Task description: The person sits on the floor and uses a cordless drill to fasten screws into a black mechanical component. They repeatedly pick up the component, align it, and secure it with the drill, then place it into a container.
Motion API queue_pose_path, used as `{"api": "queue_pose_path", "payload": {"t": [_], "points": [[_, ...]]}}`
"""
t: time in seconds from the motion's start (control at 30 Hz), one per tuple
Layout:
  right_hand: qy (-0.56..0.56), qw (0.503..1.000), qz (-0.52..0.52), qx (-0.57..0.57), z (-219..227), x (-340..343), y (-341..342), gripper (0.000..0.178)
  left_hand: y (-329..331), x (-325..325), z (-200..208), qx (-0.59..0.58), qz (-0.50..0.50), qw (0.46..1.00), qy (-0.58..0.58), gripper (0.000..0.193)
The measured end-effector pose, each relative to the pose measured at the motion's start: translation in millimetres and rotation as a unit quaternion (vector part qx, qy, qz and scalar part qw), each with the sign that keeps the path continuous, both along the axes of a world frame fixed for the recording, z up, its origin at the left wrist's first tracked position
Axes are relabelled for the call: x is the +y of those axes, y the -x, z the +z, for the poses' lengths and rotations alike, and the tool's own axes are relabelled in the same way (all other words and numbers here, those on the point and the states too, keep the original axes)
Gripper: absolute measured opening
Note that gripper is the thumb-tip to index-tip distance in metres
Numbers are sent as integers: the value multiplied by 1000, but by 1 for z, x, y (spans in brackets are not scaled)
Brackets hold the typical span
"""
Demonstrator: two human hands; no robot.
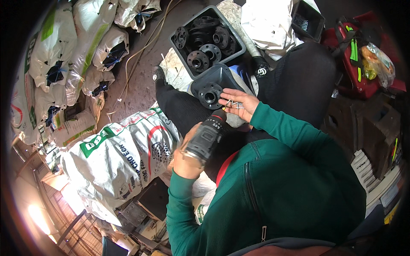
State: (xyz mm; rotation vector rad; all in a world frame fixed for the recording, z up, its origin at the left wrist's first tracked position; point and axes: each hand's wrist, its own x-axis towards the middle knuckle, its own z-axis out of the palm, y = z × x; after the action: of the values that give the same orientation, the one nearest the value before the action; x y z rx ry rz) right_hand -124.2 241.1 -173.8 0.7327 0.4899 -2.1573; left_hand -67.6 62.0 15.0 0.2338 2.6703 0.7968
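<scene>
Plump white sacks fill the left side, stacked on one another, and a big printed white sack lies nearer, beside the seated person's left leg. Beyond the knees stands a grey crate heaped with black flanged parts; off to the right sits a red item with bright yellow-green strips, a clear plastic bag of food beside it. A small black box near the upper right holds tiny metal pieces. The left hand is wrapped round a dark power driver, its nose near a single black flange that rests between the legs at a dark container; whether nose and flange touch, I cannot tell. Just beside that flange the right hand is turned palm up, fingers extended, with several silvery screws lying across it.
</scene>
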Motion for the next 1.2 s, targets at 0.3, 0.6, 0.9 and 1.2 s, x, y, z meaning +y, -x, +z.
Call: {"api": "queue_pose_path", "payload": {"t": [0.3, 0.6, 0.9, 1.2], "points": [[-196, 975, 27, 101, -29, 4, 14, 31, 15, -18, -4, -89, 80, 993, -19, 38], [-309, 919, 86, 227, -52, -28, 17, 28, 40, -18, -24, -111, 50, 992, 19, 52], [-323, 912, 141, 210, -51, -28, 23, 20, 65, 0, -15, -181, 31, 979, 82, 50], [-351, 889, 161, 244, -51, -26, 25, 21, 58, -14, -38, -133, 12, 988, 71, 56]]}}
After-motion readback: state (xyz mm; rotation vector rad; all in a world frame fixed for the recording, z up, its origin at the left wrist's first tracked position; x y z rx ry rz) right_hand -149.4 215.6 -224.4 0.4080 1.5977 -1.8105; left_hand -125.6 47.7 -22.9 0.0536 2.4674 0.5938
